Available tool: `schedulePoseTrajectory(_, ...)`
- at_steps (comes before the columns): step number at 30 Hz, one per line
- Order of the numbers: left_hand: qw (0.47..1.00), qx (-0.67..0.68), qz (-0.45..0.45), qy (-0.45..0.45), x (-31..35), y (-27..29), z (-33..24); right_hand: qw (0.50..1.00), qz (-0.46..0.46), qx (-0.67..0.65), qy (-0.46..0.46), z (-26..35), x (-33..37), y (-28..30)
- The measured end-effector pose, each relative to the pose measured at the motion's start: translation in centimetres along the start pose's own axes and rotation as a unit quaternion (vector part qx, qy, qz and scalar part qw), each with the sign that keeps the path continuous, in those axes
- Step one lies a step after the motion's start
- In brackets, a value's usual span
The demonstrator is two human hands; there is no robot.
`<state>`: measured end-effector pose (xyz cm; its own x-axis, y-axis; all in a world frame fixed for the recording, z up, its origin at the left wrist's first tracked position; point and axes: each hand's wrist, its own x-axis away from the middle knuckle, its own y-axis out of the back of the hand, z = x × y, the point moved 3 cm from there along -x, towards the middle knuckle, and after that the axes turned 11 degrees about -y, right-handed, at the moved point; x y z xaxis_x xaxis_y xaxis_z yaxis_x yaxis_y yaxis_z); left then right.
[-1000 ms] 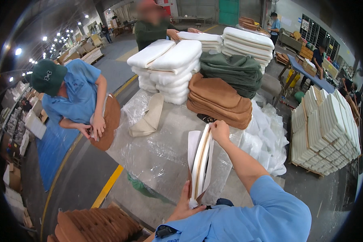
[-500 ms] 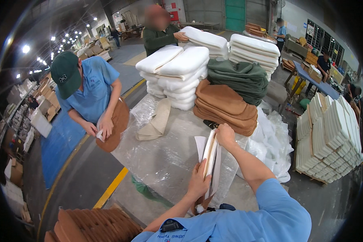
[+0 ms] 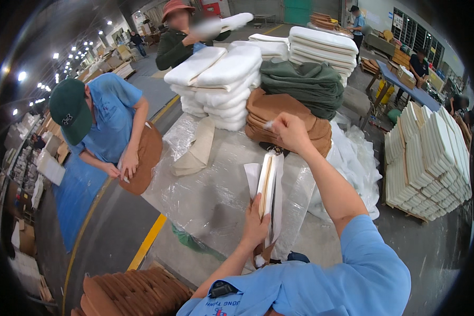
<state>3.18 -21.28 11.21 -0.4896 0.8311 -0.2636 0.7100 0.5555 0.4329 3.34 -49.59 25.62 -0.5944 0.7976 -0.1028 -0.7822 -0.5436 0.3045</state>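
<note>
My left hand (image 3: 257, 224) is wrapped round a long narrow white cushion (image 3: 266, 181) standing on edge near my body. A tan strip runs along its upper edge, and pale cloth flaps (image 3: 253, 176) hang open at its sides. My right hand (image 3: 292, 132) is raised beyond the far end of the cushion, in front of the brown fabric stack. Its fingers are pinched on a small white tuft (image 3: 269, 125), blurred. A dark item (image 3: 273, 147) lies under the right hand, partly hidden. At the cushion's near end there is brown cloth and white stuffing (image 3: 259, 260).
A plastic-covered table (image 3: 210, 195) carries a folded beige cloth (image 3: 196, 150), white padding stacks (image 3: 216, 79), green covers (image 3: 303, 87) and brown covers (image 3: 287, 113). A co-worker (image 3: 102, 116) handles a brown cushion at left; another person (image 3: 176, 42) lifts padding. Brown pieces (image 3: 134, 289) are stacked lower left.
My right hand has left the cushion's far end and risen, holding a white tuft. My left hand stays on the cushion. The far person has lifted a white pad off the stack.
</note>
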Motion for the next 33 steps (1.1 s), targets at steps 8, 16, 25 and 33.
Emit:
schedulePoseTrajectory(8, 1.0, -0.015, 0.01, 0.002, -0.1, 0.1, -0.5, 0.946, 0.018, 0.323, -0.027, -7.0, 1.2, 0.1)
schedulePoseTrajectory(16, 0.998, -0.058, 0.009, 0.003, 0.1, 0.4, -0.2, 0.931, 0.042, 0.36, 0.045, -7.8, 2.8, -4.0)
schedulePoseTrajectory(25, 0.997, -0.07, 0.001, -0.022, 1.2, -0.7, -0.8, 0.936, 0.027, 0.334, 0.103, -7.5, 3.7, -3.3)
schedulePoseTrajectory(33, 0.998, -0.052, -0.007, 0.017, 0.6, -0.3, 0.3, 0.978, 0.108, 0.118, 0.136, -1.2, 7.6, -5.2)
